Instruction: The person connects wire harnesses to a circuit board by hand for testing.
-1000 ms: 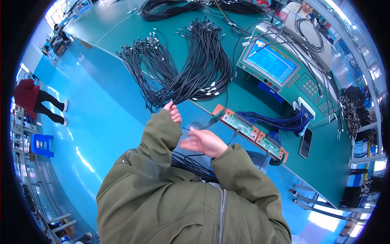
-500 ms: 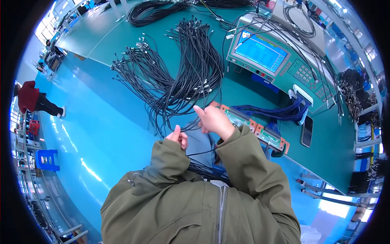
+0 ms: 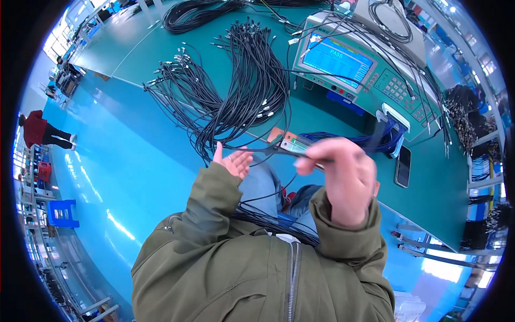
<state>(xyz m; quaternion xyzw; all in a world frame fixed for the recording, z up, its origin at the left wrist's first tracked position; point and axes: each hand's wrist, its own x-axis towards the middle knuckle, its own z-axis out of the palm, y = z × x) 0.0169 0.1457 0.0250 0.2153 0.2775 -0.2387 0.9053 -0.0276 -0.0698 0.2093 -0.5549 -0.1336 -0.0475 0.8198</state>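
Both hands raised at frame centre, a thin black cable strung between them.

The right hand [image 3: 343, 180], centre right, is closed with fingertips pinched on the black cable [image 3: 268, 152]; the left hand [image 3: 232, 161], just left of centre, is open with palm up and fingers spread, the cable running across its fingertips. The two hands are apart. More cable loops down over the lap below them. Just beyond the right hand, an orange-edged test fixture [image 3: 289, 142] lies on the green tabletop [image 3: 440, 188]. A large bundle of black cables [image 3: 236, 91] fans out in the upper centre. A tester with a blue screen [image 3: 343, 59] stands upper right, a dark phone [image 3: 403, 166] at centre right. A person in red [image 3: 40, 131] stands far left.
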